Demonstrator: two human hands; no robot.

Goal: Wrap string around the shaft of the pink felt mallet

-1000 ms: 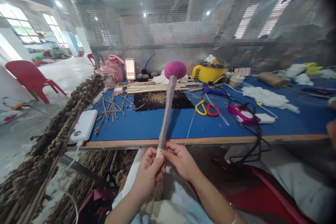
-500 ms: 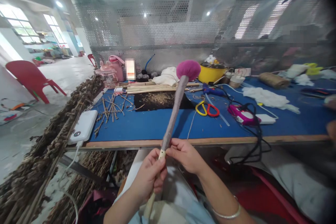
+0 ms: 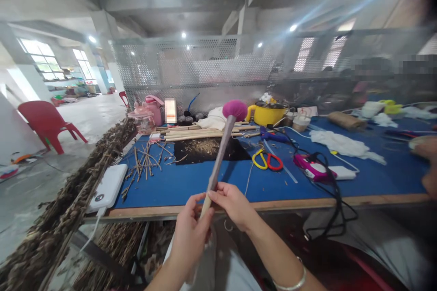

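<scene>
Both hands hold a long stick with a round magenta padded head [image 3: 235, 110], leaning away over the table. Its upper shaft is wound in a grey wrap [image 3: 223, 148], and below that pale bare wood shows. My left hand [image 3: 194, 223] is closed around the bare wood. At the lower end of the wrap, the thumb and fingers of my right hand [image 3: 230, 202] pinch the shaft. The stick's bottom end is mostly hidden behind my left hand and wrist. Beyond the hands, scissors [image 3: 266, 160] with one yellow and one red handle lie on the blue tabletop [image 3: 191, 186].
A dark cloth [image 3: 191, 150] with shavings lies behind the stick, near pale rods [image 3: 184, 136] and thin twigs [image 3: 146, 161]. A white power bank [image 3: 111, 186] sits at the left edge. On the right are a blue glue gun [image 3: 273, 135], a magenta device [image 3: 312, 167] and black cables [image 3: 336, 204].
The view has tilted up, so the table sits lower in the picture. Both hands keep hold of the stick; the dark dot on its bare wood no longer shows.
</scene>
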